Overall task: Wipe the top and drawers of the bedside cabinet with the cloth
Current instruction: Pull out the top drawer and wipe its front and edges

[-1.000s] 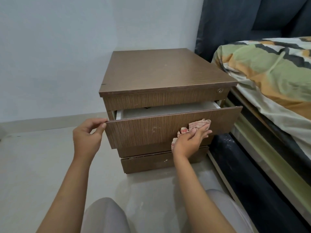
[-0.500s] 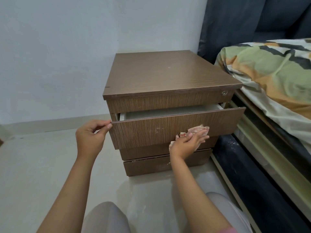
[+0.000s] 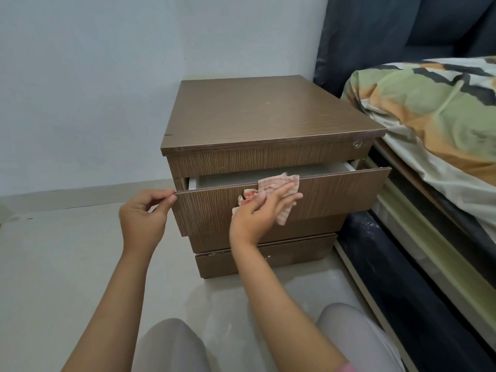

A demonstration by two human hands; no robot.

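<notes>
A brown wood-grain bedside cabinet (image 3: pixel 265 114) stands against the wall with its top bare. Its upper drawer (image 3: pixel 335 194) is pulled partly out, showing a pale inside. My left hand (image 3: pixel 142 218) pinches the left top corner of that drawer's front panel. My right hand (image 3: pixel 257 213) presses a pink-and-white striped cloth (image 3: pixel 279 185) flat against the drawer front, with the cloth's upper edge reaching over the panel's top rim. Two lower drawers (image 3: pixel 281 253) sit closed beneath.
A bed with a green, orange and black patterned cover (image 3: pixel 434 111) and a dark frame (image 3: pixel 402 277) runs close along the cabinet's right side. Pale floor tiles (image 3: pixel 53 264) spread to the left. My knees (image 3: pixel 171 345) are at the bottom of the view.
My right hand has slid the cloth up the drawer front, from its lower part to its top rim. My left hand has kept its hold on the drawer's left corner.
</notes>
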